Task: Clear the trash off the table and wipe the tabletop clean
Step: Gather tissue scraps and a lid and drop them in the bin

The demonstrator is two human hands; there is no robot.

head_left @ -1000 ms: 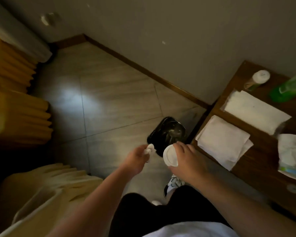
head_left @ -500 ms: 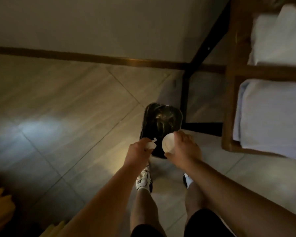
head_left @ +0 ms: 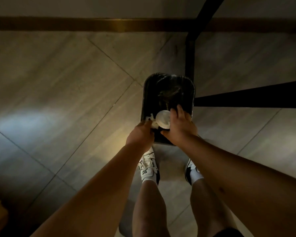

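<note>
Head view: both hands now sit directly over the black bag-lined rectangular trash bin (head_left: pixel 167 93) on the tiled floor (head_left: pixel 58 82) — closer than half a second ago. Right hand (head_left: pixel 179 127) fingers clamped on a white round plastic cup (head_left: pixel 163 119); left hand (head_left: pixel 140 135) pinches crumpled white tissue (head_left: pixel 150 119). Desk top out of frame.

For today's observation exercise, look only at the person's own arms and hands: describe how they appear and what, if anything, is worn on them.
Both forearms are bare to the frame's edge, with no sleeves showing. The left hand and right hand wear no gloves, and no watch, bracelet or ring can be made out, though the dim light hides fine detail. A small dark mark sits on the right forearm. Fingers look slim, nails short.
</note>
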